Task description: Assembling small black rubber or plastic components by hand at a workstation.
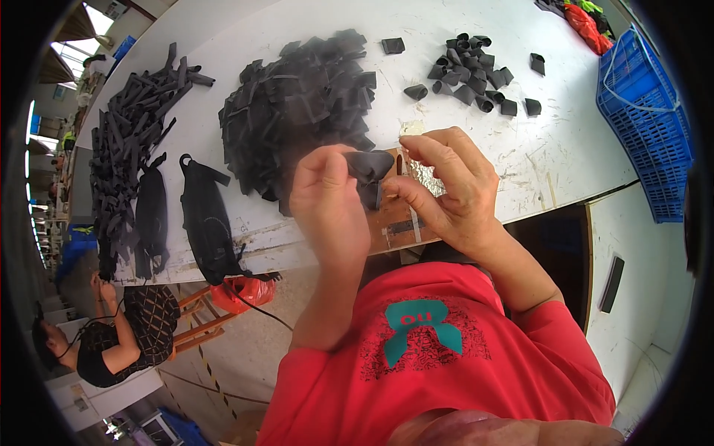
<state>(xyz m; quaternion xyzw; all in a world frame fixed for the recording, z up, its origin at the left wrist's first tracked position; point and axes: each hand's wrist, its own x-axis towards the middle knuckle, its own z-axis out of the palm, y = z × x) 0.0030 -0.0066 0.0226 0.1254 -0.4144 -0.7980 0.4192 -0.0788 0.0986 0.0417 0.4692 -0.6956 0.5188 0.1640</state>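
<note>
My left hand (327, 197) is closed, pinching a black fabric piece (370, 165) that is curled into a loop with its hollow end showing. Just to its right, my right hand (454, 182) has its thumb and index finger apart, and nothing shows between them. Under both hands, at the table's near edge, lies a brown wooden board (392, 225) with a crinkled silvery patch (427, 178) beside it. A large heap of flat black fabric pieces (297, 104) sits beyond my left hand. Farther right is a cluster of curled black loops (470, 74).
Long black strips (137, 111) are piled on the white table's (520, 167) left side, near two elongated black fabric items (204, 212). A blue plastic crate (647, 126) stands at the right edge. A seated person (111, 334) works at the lower left, near a red bag (242, 293).
</note>
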